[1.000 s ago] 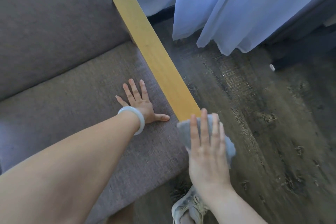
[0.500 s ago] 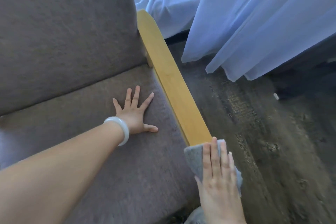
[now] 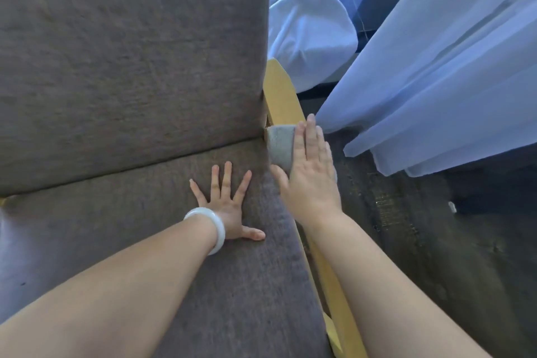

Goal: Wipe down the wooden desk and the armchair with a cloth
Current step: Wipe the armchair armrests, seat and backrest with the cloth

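While the fingers [image 3: 312, 139] of the right hand [image 3: 311, 183] lie straight and pressed together, they pin the grey cloth [image 3: 280, 148] to the yellow armrest [image 3: 280, 96] of the armchair [image 3: 130, 67]. Left hand [image 3: 228, 212], at 7 o'clock of cloth: fingers spread, flat on seat cushion [image 3: 145, 227].

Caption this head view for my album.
Right hand presses grey cloth on wooden armrest; left hand rests flat on the seat cushion.

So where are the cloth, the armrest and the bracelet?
cloth [image 3: 280, 144], head view, its exposed grey fold.
armrest [image 3: 280, 96], head view, bare wood beyond the cloth.
bracelet [image 3: 220, 231], head view, its white band.
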